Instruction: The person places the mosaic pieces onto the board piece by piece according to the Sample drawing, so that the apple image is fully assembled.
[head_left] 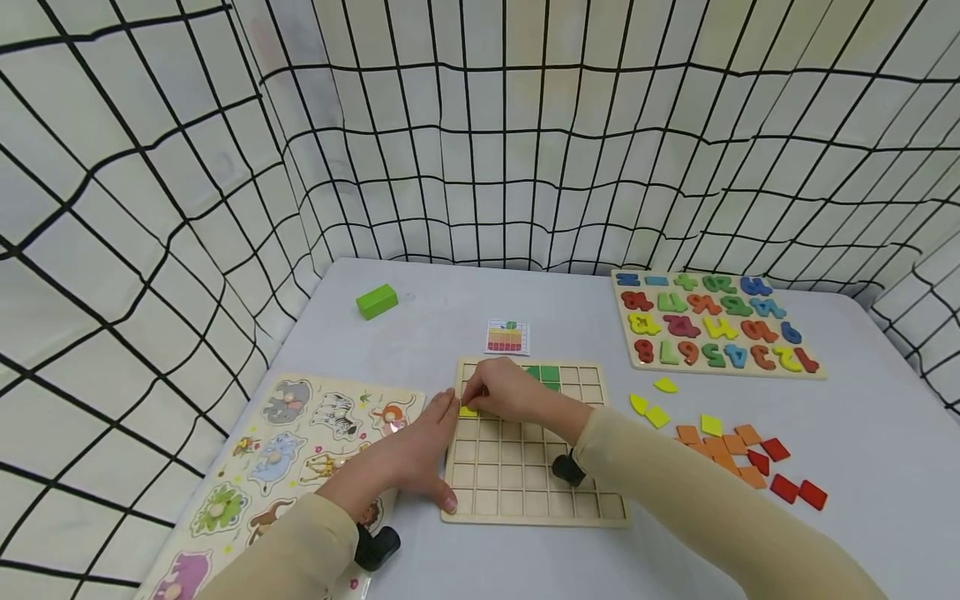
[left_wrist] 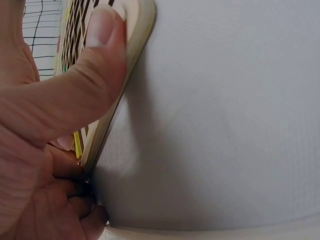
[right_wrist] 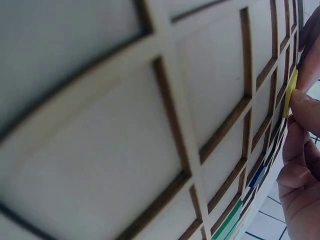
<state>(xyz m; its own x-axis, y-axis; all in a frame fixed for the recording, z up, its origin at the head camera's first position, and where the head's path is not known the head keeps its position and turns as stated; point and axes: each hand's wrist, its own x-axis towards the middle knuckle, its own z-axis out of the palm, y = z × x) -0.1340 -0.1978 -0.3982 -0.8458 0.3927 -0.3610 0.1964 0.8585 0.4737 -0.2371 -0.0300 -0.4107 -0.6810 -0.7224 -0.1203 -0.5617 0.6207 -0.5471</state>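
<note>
A wooden grid board (head_left: 525, 487) lies on the grey table in front of me. My left hand (head_left: 429, 450) braces its left edge, and the thumb (left_wrist: 97, 55) presses on the near-left rim (left_wrist: 137, 30). My right hand (head_left: 474, 403) is over the board's upper-left cells and pinches a yellow tile (head_left: 468, 411) there. In the right wrist view the tile (right_wrist: 290, 95) stands edge-on against the grid between my fingertips (right_wrist: 306, 112). Some green tiles (head_left: 550, 373) fill cells in the top row.
A small pattern card (head_left: 507, 337) lies behind the board, and a green block (head_left: 377, 301) further back left. An animal puzzle (head_left: 300, 442) is on the left, a number puzzle (head_left: 712, 321) at back right. Loose yellow (head_left: 657, 416), orange (head_left: 723, 450) and red tiles (head_left: 783, 487) are scattered right.
</note>
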